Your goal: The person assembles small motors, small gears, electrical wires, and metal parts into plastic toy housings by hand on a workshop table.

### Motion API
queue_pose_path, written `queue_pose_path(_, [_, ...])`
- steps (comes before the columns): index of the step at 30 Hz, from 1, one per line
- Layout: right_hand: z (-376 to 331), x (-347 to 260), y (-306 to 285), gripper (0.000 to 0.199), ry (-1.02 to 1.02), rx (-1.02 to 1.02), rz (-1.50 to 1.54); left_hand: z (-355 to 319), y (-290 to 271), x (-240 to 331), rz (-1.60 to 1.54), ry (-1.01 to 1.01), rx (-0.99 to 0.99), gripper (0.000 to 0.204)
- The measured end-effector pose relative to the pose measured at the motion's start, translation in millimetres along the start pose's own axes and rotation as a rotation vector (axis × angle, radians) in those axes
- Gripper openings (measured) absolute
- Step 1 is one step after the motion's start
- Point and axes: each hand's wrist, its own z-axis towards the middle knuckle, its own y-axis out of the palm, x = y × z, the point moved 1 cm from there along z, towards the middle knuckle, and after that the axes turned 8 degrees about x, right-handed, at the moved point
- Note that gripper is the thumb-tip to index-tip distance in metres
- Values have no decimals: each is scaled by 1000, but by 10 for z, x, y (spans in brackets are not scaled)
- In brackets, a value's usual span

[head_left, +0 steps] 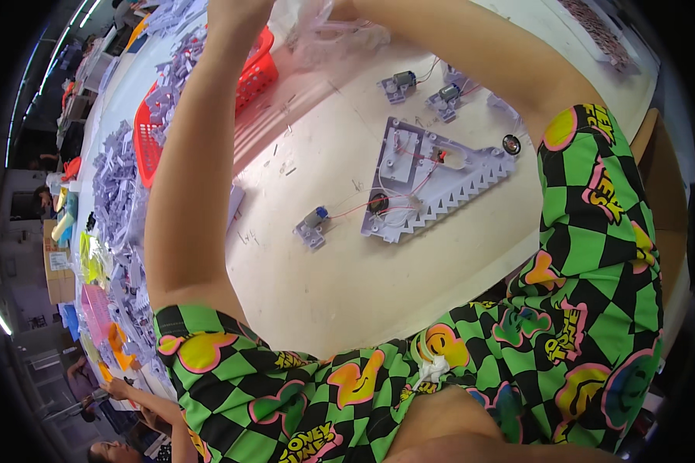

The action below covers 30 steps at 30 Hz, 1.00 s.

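Note:
Both my arms reach to the top edge of the picture. My left hand (241, 9) is mostly cut off there, and its fingers do not show. Only a small part of my right hand (346, 9) is in view, with its fingers out of sight. Between the two hands lies a crumpled clear plastic bag (324, 35); whether either hand grips it is hidden. Below my right forearm rests a pale grey, saw-toothed plastic housing (440, 189) with wires and round black parts. A small motor in a grey bracket (313, 226) is wired to it.
Two more bracketed motors (398, 83) (446, 99) lie beyond the housing on the white table (301, 293). A red plastic basket (148, 150) of grey parts stands behind my left arm. Grey plastic parts (116, 181) are heaped at the left. Another person's arm (150, 401) shows at lower left.

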Motion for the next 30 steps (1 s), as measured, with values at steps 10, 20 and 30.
queue_pose_path(10, [-124,-375,-91,21,-63,22,37,-865,-191,126,-271,-29,-127,32])
queue_pose_path(20, [-192,-748,-35,17,-101,15,53,-1278,8,403,-129,-14,-304,23])
queue_pose_path(30, [-203,-1049,77,14,-121,8,69,-1283,300,272,104,85,-363,19])
